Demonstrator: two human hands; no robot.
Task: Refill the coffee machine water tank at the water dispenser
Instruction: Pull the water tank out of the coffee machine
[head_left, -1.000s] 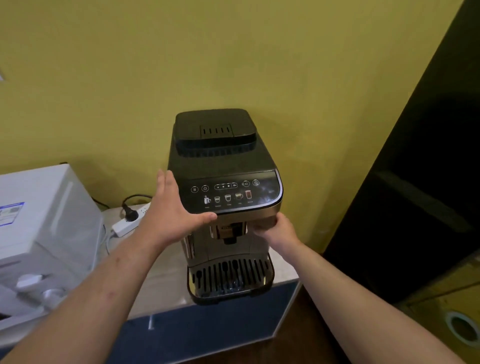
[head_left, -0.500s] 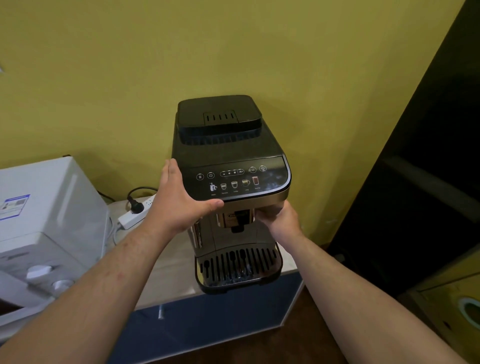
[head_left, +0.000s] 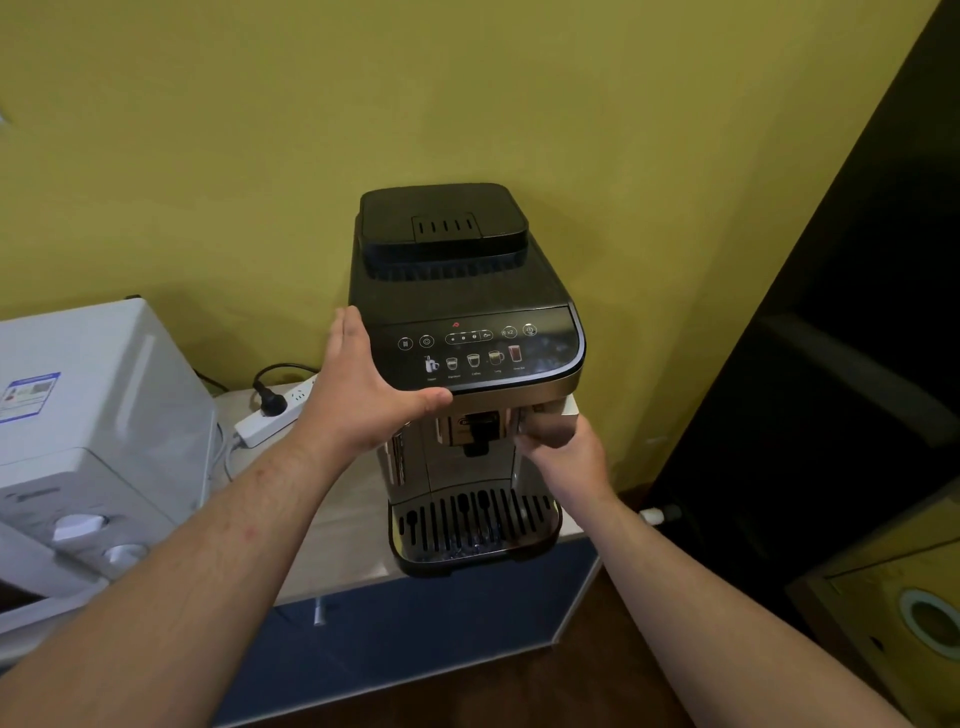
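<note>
A black and silver coffee machine stands on a pale counter against a yellow wall. My left hand presses on its left side, with the thumb hooked under the front of the control panel. My right hand grips the front of the water tank at the machine's right front. The tank sticks out slightly, showing a white top edge. A small red symbol glows on the control panel. The rest of the tank is hidden inside the machine.
A white appliance sits on the counter to the left. A white power strip with a black plug lies behind my left wrist. A dark cabinet rises at the right, with a wooden box below it.
My right hand has drawn the tank's front slightly out of the machine, and a red symbol has lit up on the panel. My left hand stays on the machine's side.
</note>
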